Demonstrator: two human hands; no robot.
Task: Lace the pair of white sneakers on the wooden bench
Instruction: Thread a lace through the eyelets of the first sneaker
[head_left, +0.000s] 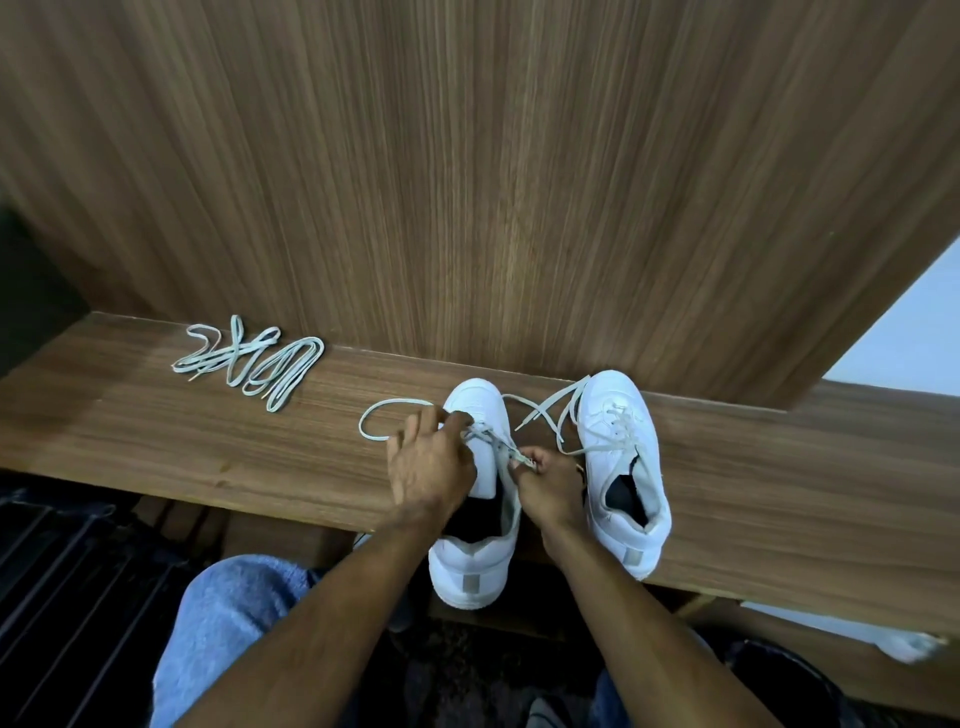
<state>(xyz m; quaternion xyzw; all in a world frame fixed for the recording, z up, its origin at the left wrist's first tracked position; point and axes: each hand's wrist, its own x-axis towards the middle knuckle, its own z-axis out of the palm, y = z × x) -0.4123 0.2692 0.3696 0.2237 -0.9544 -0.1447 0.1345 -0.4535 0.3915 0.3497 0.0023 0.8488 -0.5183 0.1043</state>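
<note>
A: State the grip condition of each hand.

B: The left hand (431, 462) rests over the forefoot of the left sneaker (475, 499), fingers curled, pinching the lace (387, 415) at the upper eyelets. The right hand (550, 480) pinches the other run of the same lace between thumb and fingertips, on the sneaker's right edge. Both grips are narrow and both hold lace.

A: Locate the lace relative to those grips.

B: Between the two pinches the lace crosses the tongue in short, slack runs. Left of the left-hand grip, one length loops out over the bench (208, 447) and curves back towards the fingers. Which end the right hand holds cannot be told; the tip is partly hidden by the fingers.

A: Locate the sneakers.

B: The left sneaker sits directly under both hands, toe towards the back panel (467, 182), heel overhanging the bench's near edge. The right sneaker (623, 467) stands just right of the right hand, toe also towards the panel. It carries lace across its eyelets, with loose ends trailing to its left, beyond the right-hand grip.

A: Other items?

B: A spare lace bundle (249, 364) lies well left of the left hand, near the panel. Blue denim (228, 623) shows below the left forearm.
</note>
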